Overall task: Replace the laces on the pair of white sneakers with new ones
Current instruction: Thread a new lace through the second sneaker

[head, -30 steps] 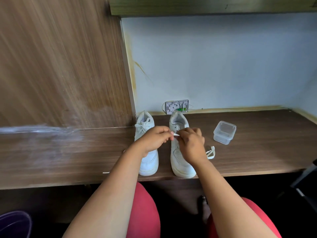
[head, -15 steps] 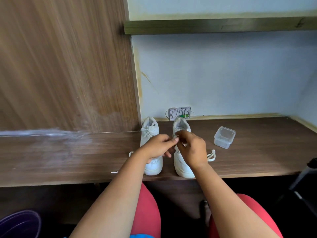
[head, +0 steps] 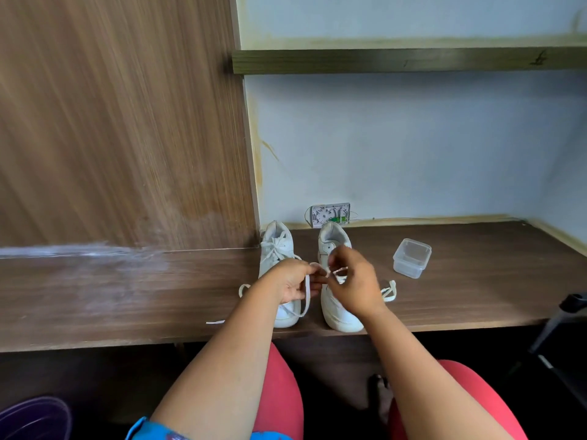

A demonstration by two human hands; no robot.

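On the wooden desk (head: 95, 296), a loose lace end (head: 215, 321) lies left of the pair. The left sneaker (head: 275, 249), laced, stands partly under the left hand (head: 290, 284), whose curled fingers pinch a white lace (head: 306, 293) that loops down below it. The right hand (head: 355, 281) pinches the same lace above the right sneaker (head: 336, 309). A clear plastic container (head: 412, 258) sits further right, apart.

Wood-grain desk (head: 476, 281) — clear plastic tub (head: 412, 258).
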